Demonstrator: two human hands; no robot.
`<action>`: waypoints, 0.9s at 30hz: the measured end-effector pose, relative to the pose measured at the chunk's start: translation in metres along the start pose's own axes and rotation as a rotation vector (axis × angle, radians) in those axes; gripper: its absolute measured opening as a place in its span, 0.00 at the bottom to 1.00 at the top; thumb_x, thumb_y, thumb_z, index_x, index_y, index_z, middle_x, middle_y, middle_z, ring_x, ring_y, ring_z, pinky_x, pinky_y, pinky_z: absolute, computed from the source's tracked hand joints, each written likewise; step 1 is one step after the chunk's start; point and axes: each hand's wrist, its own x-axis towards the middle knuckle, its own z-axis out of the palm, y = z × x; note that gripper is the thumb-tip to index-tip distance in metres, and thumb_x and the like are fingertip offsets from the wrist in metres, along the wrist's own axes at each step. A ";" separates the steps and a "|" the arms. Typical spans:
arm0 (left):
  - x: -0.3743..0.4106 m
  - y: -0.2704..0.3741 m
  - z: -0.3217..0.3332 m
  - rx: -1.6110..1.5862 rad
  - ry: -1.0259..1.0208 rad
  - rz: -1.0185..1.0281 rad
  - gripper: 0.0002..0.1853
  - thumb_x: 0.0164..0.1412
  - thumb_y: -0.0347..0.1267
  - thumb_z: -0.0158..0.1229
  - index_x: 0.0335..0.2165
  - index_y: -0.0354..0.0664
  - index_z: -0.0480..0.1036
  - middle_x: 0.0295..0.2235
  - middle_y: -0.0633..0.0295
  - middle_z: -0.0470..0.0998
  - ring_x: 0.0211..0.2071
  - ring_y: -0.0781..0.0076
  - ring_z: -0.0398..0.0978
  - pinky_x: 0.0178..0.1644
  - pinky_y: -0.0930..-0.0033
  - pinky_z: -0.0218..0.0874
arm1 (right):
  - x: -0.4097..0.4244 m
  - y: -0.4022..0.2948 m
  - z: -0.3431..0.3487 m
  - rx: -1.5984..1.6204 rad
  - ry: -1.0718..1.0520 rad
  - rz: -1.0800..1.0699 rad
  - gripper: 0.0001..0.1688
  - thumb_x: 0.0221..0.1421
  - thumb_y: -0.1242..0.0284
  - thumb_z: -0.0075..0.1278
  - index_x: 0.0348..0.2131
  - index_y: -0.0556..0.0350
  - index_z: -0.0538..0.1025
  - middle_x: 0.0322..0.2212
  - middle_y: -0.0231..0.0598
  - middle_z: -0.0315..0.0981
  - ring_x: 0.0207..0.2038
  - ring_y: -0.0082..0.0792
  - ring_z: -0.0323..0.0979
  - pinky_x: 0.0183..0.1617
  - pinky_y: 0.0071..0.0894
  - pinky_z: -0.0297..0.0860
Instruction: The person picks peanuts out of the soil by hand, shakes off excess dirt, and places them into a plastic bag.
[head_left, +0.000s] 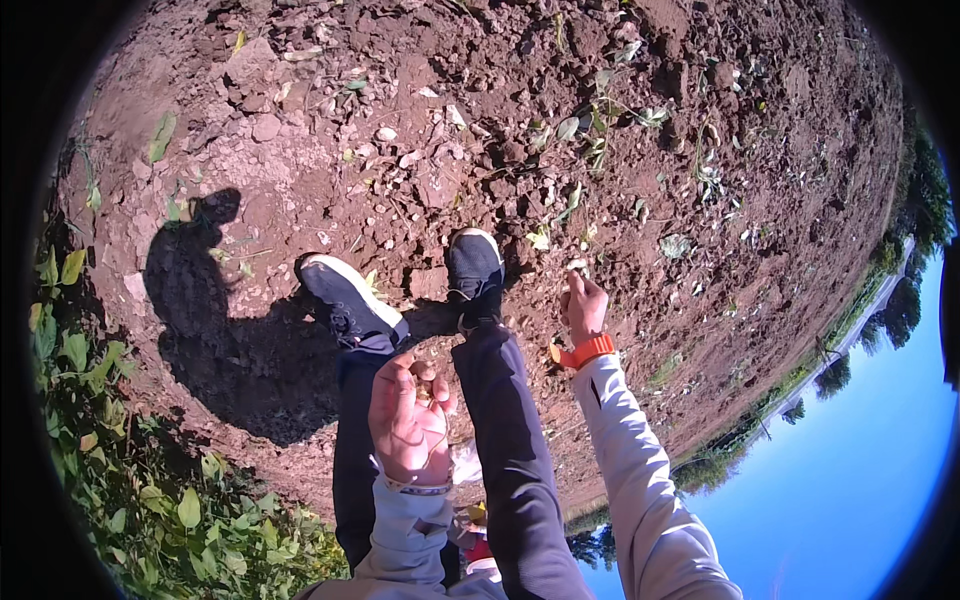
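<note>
My left hand, palm up in front of my legs, has its fingers curled around small brown lumps, perhaps pods; a thin stem lies across the palm. Off to the right, my right hand, with an orange wristband, is low over the soil. Its thumb and finger pinch a small pale piece whose kind I cannot tell. Broken reddish soil with scattered leaves, stems and small pale bits lies before me.
My dark shoes stand on the soil, the other shoe nearer my right hand. Low leafy green plants grow at the lower left. Partly hidden white and red items are at the bottom, behind my legs. Trees border the field.
</note>
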 end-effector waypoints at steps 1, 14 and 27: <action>0.002 -0.002 -0.004 0.019 -0.051 -0.050 0.12 0.62 0.32 0.45 0.44 0.44 0.64 0.35 0.64 0.68 0.32 0.70 0.66 0.35 0.64 0.59 | 0.024 0.030 -0.012 -0.053 0.076 -0.012 0.19 0.53 0.63 0.48 0.24 0.64 0.76 0.11 0.35 0.71 0.09 0.22 0.61 0.13 0.24 0.58; 0.001 -0.036 0.048 0.357 0.159 -0.238 0.16 0.51 0.28 0.48 0.42 0.40 0.64 0.26 0.66 0.63 0.25 0.78 0.60 0.29 0.75 0.55 | 0.080 0.035 0.022 -0.224 0.201 -0.096 0.25 0.51 0.64 0.49 0.48 0.53 0.65 0.39 0.52 0.71 0.39 0.49 0.71 0.43 0.40 0.66; 0.005 -0.056 0.049 0.500 0.212 -0.282 0.14 0.55 0.35 0.50 0.40 0.41 0.66 0.27 0.67 0.65 0.26 0.77 0.61 0.31 0.74 0.55 | 0.063 0.033 0.001 -0.120 0.306 -0.521 0.13 0.51 0.74 0.48 0.39 0.58 0.72 0.25 0.48 0.69 0.25 0.42 0.68 0.29 0.35 0.65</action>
